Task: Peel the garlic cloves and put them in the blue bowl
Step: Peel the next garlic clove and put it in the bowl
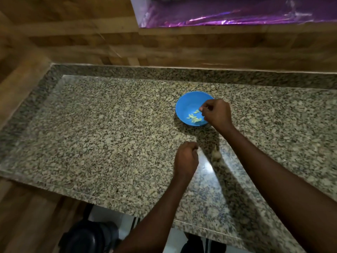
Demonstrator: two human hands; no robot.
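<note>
Left hand (186, 157) sits curled on the granite counter (102, 125); can't tell if it holds anything. Garlic bulb (216, 155) lies just beside it, staged for the next clove. Right hand (217, 114) hovers over the blue bowl (186, 103), fingertips pinched, probably on a clove, above the peeled cloves (194, 118).

- No readable text, label, brand, number or sign anywhere: not on the round blue plastic bowl (189, 103), nor the speckled granite countertop (109, 134).
</note>
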